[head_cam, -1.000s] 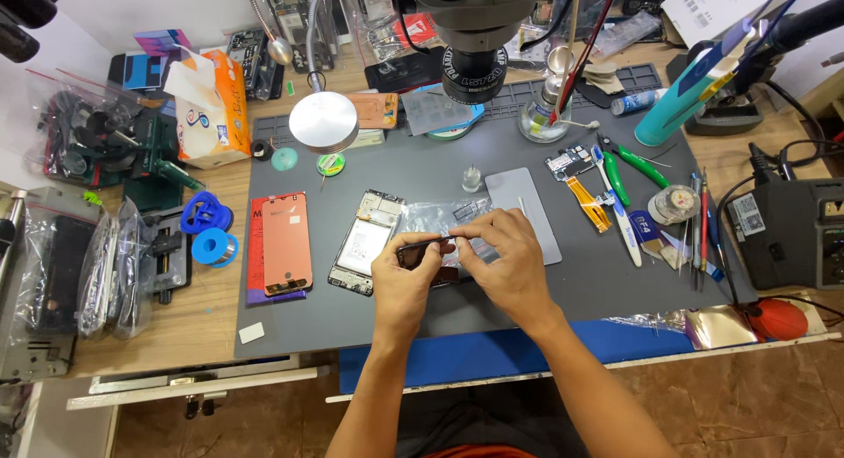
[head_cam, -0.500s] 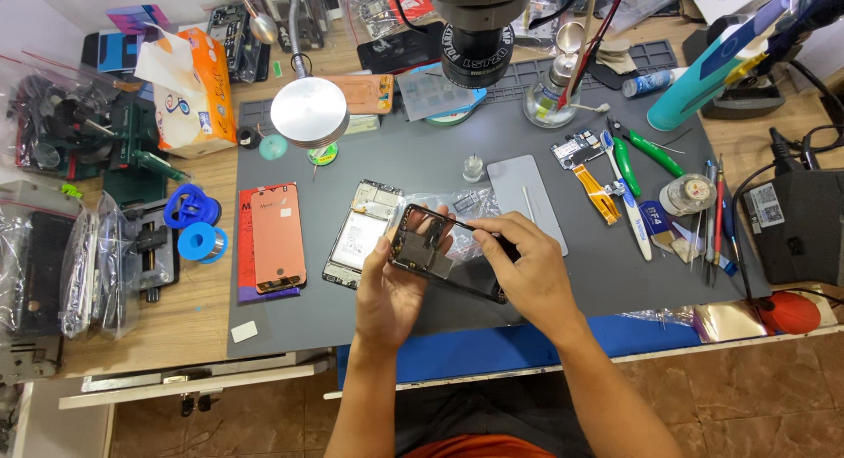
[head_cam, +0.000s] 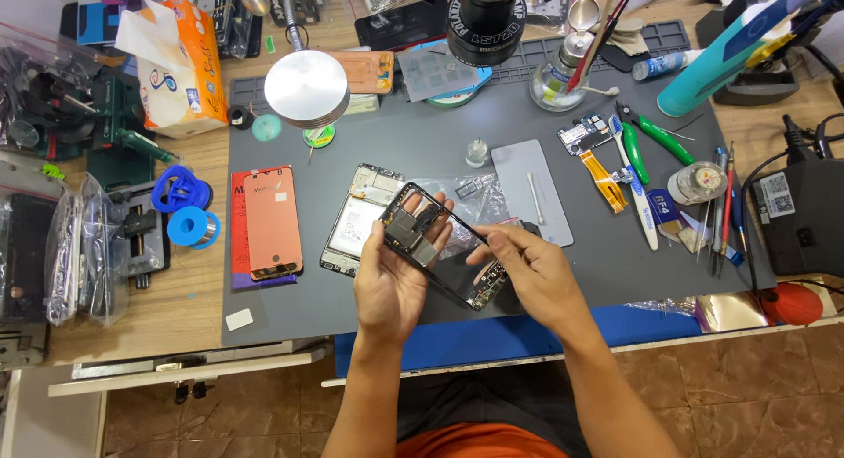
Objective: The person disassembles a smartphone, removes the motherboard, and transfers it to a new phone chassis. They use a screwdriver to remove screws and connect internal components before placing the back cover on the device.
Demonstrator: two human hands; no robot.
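Item 1, phone mid-frame (head_cam: 437,246): a black rectangular frame with metal shields and circuit parts showing inside. I see it held above the grey work mat (head_cam: 422,141), tilted on a diagonal, upper end toward the far left, lower end toward the near right.

Item 2, left hand (head_cam: 394,278): palm up beneath the frame's upper half, fingers curled up around its far edge. The grip is closed on the frame, which lies across the fingers, not deep in the palm.

Item 3, right hand (head_cam: 534,269): closed on the frame's lower right end, thumb pressed on its long edge, fingers hidden under it. The frame spans from one grip to the other.

Item 4, opened phone body (head_cam: 360,216): flat on the mat, just left of the frame, battery and board exposed.

Item 5, orange-red display panel (head_cam: 272,221): flat on the mat, left of the frame and beyond the opened body.

Item 6, clear plastic bag (head_cam: 470,194): on the mat directly behind the frame, partly covered by it.

Item 7, light grey rectangular plate (head_cam: 532,190): on the mat, behind and right of the frame.

Item 8, tweezers and hand tools (head_cam: 651,172): laid out well to the frame's right.

Item 9, microscope head (head_cam: 488,23): over the worktop (head_cam: 176,291), far behind the frame.
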